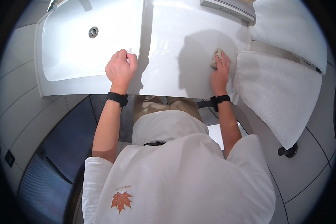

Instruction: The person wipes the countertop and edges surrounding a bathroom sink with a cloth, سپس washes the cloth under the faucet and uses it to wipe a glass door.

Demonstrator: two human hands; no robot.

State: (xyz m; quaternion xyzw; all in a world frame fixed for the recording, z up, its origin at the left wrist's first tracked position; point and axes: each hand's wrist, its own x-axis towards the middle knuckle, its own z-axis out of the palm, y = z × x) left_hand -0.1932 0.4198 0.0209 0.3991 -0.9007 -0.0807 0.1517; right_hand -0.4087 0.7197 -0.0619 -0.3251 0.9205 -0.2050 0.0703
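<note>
My right hand [221, 72] presses a crumpled beige cloth [214, 61] onto the white countertop [164, 63], near its right end. The fingers lie over the cloth and partly cover it. Over the near right corner of the white sink [78, 77], my left hand [120, 69] is closed, its fingers curled in. Whether anything sits inside those fingers is hidden. Both wrists wear a black band.
Two white towels hang at the right, one nearer [280, 89] and one farther [291, 26]. A long grey box [227, 10] lies at the counter's back. The sink has a round metal drain [93, 32]. A dark round wall fitting [288, 150] sits below the nearer towel.
</note>
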